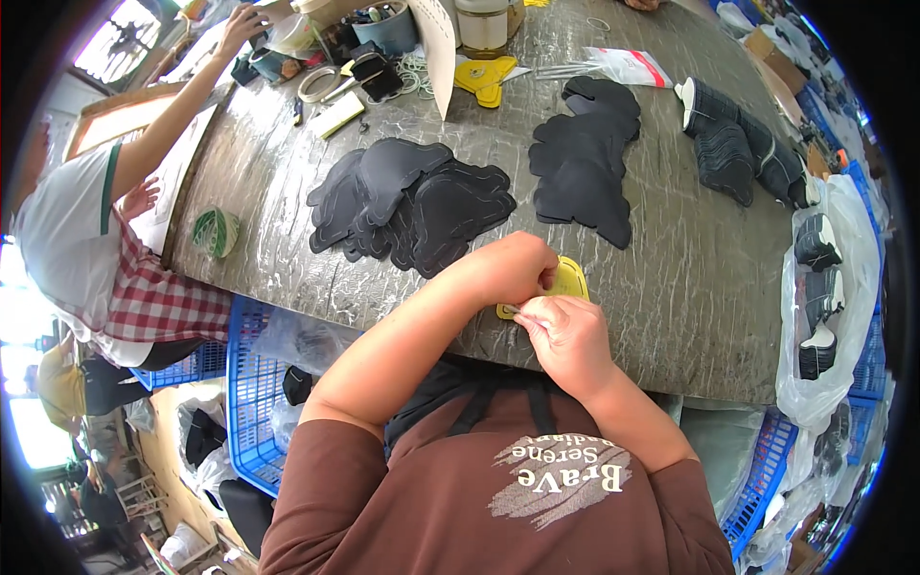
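A yellow template [572, 276] lies near the front edge of the table, partly covered by my hands. My left hand [518, 268] is bent over it with curled fingers pressing on it; most of the fingertips are hidden. My right hand [569, 335] is closed in a pinch around a thin silvery pen [513, 310], whose tip points left along the template's lower edge. Beyond my left hand is a loose heap of black cut pieces [412, 201] with pale outlines. Farther right, more black pieces [583, 163] lie overlapped in a column.
Bundled black pieces [724, 144] lie at the right. Along the back are another yellow template [485, 79], a jar [482, 27], a tool tub [385, 27] and a tape roll [318, 84]. A co-worker [86, 230] reaches over the left side. Blue crates [251, 383] stand below the edge.
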Tool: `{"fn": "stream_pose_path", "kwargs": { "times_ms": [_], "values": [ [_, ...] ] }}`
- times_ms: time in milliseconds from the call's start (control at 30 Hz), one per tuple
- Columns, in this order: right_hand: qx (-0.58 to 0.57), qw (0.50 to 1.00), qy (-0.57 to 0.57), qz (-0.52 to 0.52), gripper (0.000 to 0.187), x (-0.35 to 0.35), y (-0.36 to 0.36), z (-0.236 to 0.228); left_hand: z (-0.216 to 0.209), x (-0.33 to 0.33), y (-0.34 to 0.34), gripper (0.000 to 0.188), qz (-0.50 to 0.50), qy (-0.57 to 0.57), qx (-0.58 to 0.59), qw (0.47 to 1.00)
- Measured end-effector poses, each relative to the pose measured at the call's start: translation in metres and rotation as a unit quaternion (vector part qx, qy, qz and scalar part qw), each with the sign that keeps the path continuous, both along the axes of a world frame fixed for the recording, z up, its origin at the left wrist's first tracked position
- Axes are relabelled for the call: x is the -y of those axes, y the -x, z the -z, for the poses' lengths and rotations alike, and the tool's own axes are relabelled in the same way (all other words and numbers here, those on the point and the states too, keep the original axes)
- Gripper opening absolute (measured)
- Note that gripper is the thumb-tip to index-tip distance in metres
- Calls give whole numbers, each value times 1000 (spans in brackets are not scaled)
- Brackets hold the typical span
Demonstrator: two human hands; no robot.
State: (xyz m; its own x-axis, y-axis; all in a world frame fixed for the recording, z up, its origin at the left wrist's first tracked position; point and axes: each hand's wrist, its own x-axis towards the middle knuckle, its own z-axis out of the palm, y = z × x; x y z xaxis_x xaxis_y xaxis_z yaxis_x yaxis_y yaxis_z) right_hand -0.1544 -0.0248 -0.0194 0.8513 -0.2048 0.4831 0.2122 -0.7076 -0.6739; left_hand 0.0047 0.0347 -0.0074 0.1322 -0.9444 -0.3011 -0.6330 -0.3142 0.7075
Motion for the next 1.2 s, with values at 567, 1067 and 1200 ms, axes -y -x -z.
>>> {"fn": "stream_pose_path", "kwargs": {
  "times_ms": [567,1067,1200],
  "values": [
    [5,999,49,6,16,-9,0,0,4,2,-3,22,4,-8,-2,1000],
    [-59,992,-90,73,16,15,21,3,4,1,-2,24,-1,-5,-8,1000],
    [-51,990,-100,83,14,19,24,2,0,0,-1,22,-11,-21,-7,1000]
  ]
}}
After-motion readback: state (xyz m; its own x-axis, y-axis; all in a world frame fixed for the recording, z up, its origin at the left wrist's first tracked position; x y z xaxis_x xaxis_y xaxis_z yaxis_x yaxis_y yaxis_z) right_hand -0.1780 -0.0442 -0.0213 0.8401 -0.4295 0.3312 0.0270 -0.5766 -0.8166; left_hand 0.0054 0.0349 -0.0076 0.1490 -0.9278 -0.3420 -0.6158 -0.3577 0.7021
